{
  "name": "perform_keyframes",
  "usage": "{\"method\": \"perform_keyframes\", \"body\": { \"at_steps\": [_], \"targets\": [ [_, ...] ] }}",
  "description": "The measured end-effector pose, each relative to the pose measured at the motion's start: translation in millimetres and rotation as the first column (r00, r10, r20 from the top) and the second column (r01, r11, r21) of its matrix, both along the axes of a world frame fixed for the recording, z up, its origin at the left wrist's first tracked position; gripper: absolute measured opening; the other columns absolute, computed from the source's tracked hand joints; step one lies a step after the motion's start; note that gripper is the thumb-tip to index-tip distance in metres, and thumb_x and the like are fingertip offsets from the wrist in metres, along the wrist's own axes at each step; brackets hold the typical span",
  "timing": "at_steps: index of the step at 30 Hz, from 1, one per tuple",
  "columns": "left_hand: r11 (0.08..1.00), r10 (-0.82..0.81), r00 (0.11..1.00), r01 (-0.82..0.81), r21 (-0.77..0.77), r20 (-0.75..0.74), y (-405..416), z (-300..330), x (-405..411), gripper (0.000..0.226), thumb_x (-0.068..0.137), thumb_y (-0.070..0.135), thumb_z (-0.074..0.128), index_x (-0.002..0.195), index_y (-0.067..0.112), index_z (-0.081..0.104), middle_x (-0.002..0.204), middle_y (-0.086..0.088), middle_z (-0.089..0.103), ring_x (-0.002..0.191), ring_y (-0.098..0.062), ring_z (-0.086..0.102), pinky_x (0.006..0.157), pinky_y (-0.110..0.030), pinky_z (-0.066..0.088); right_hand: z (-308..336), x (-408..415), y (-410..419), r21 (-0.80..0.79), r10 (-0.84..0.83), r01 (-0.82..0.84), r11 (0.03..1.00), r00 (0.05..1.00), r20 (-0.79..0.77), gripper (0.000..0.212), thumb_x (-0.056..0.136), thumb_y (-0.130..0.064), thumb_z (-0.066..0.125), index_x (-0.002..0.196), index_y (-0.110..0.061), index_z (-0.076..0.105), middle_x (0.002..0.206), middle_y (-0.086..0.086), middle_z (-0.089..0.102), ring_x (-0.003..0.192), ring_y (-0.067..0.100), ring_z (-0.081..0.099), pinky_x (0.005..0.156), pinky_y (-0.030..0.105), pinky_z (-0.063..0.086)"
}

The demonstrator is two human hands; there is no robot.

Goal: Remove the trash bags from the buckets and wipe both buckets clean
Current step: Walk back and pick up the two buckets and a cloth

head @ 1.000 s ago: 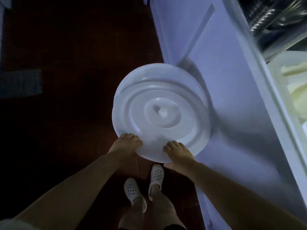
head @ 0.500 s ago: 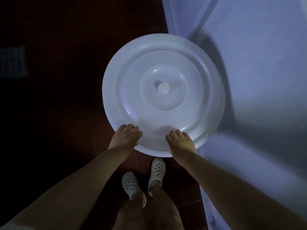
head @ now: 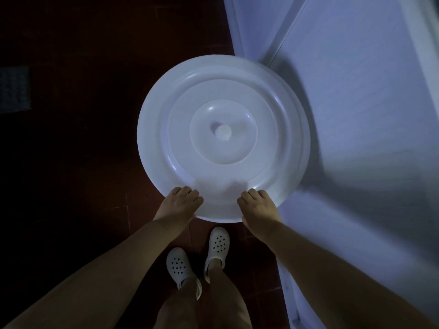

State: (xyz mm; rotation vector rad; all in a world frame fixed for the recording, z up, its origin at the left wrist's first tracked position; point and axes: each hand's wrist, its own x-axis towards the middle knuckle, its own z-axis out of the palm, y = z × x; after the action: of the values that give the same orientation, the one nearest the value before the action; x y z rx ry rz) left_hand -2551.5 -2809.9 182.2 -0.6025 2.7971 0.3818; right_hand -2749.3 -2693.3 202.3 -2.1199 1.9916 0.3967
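A large round white bucket lid (head: 223,138) with raised rings and a small centre knob is held out flat in front of me. My left hand (head: 180,203) grips its near rim, fingers curled over the top. My right hand (head: 257,206) grips the near rim a little to the right in the same way. Whatever is under the lid is hidden by it. No trash bag shows.
A white cabinet front (head: 356,115) runs along the right side, close to the lid's right edge. Dark red floor tiles (head: 71,162) lie to the left. My feet in white clogs (head: 197,260) stand just below the lid. A dim mat (head: 14,89) lies far left.
The lid has gone from tilted to level and now lies lower and nearer in view. Both hands keep their grip on its near rim. The view has dropped off the counter at right.
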Motion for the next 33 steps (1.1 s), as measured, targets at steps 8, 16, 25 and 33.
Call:
{"method": "perform_keyframes", "body": {
  "at_steps": [8,16,25,33],
  "targets": [
    [0.996,0.083,0.985,-0.080,-0.028,0.153,22.3,-0.4,-8.9,0.041,0.082,0.009,0.057,0.121,0.017,0.046,0.120,-0.001,0.049,0.111,-0.020,0.047,0.097,-0.030,0.034,17.1,5.8,13.6,0.019,-0.098,0.099,0.995,0.992,-0.074,0.037,0.040,-0.006,0.080,0.074,-0.016,0.067,0.072,0.000,0.059,0.063,0.017,0.057,0.058,0.026,0.049],
    [0.985,0.170,0.972,-0.164,-0.048,0.164,17.9,82.4,31.2,0.028,0.083,0.010,0.053,0.110,0.017,0.053,0.111,-0.001,0.054,0.108,-0.020,0.048,0.094,-0.031,0.036,97.1,37.5,6.4,0.109,-0.128,0.138,0.984,0.987,-0.098,0.030,0.054,-0.008,0.078,0.081,-0.013,0.065,0.075,0.003,0.062,0.071,0.020,0.060,0.066,0.029,0.048],
    [0.826,0.563,0.822,-0.560,-0.055,0.084,15.3,207.3,145.0,0.028,0.088,0.024,0.052,0.115,0.021,0.056,0.116,0.003,0.057,0.111,-0.017,0.050,0.094,-0.030,0.037,215.0,109.6,-53.4,0.205,0.055,-0.039,0.978,0.996,-0.075,0.027,0.087,-0.006,0.049,0.113,-0.010,0.051,0.111,0.007,0.058,0.102,0.026,0.054,0.080,0.030,0.035],
    [0.485,0.874,0.486,-0.869,-0.095,0.008,58.9,281.7,239.5,0.030,0.090,0.030,0.053,0.120,0.025,0.056,0.119,0.007,0.059,0.114,-0.014,0.051,0.098,-0.029,0.039,276.3,208.4,-109.2,0.041,0.480,-0.479,0.877,0.877,-0.027,0.020,0.090,-0.011,0.045,0.108,-0.009,0.053,0.107,0.011,0.060,0.099,0.031,0.057,0.072,0.032,0.031]
  ]
}}
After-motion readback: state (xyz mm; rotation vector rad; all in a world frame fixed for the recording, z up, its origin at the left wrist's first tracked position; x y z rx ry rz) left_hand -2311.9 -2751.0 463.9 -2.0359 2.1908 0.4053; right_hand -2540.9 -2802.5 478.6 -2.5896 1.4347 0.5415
